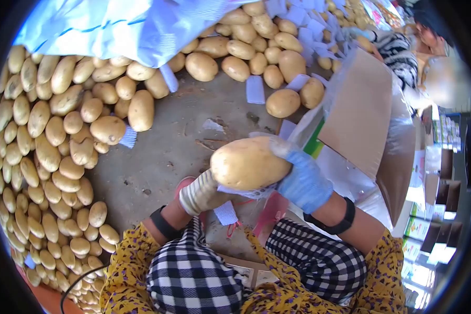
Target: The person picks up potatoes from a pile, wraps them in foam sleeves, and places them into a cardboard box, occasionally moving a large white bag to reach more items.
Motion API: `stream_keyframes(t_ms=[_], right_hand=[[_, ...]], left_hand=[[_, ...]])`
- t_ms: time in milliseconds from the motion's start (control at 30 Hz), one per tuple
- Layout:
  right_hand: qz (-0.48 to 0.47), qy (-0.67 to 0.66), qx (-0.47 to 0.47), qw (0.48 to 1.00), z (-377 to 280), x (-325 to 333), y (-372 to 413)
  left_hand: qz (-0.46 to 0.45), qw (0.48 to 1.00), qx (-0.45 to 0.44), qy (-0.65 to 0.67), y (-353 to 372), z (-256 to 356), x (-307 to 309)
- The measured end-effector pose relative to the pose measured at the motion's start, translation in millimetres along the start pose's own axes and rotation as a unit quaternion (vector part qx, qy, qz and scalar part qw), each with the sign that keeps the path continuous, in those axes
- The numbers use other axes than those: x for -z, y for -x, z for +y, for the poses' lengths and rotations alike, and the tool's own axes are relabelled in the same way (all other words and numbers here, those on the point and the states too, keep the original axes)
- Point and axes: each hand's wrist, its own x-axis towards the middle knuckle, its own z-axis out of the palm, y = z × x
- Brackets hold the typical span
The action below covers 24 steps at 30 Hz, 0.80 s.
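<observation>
A large pale potato (250, 163) is held up in front of my knees. My right hand (304, 178), in a blue and white glove, grips its right end. My left hand (203, 192), in a cream striped glove, is closed at the potato's lower left side. Under the potato shows a piece of white foam netting (248, 192), partly hidden by it. Another foam sleeve (226, 213) lies below, between my legs. To the right of my right hand stands an open cardboard box (357, 120) with a plastic liner.
Piles of potatoes (47, 152) cover the floor at the left and top. A white and blue sheet (120, 31) lies over some. Foam sleeves (255, 89) are scattered about. Another person (400, 57) is at the upper right, with stacked boxes (418, 227) farther right.
</observation>
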Motion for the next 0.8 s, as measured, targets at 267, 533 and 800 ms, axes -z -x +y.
stream_keyframes(t_ms=[267, 533, 800], right_hand=[[0.074, 0.563, 0.325, 0.756, -6, -14, 33], [-0.031, 0.869, 0.157, 0.469, 35, -18, -4], [0.005, 0.863, -0.111, 0.493, 92, 64, -47]], left_hand=[[0.061, 0.947, 0.13, 0.287, 15, 41, 16], [0.127, 0.967, 0.16, -0.152, 30, 15, 67], [-0.254, 0.824, -0.068, -0.502, 75, -100, -7]])
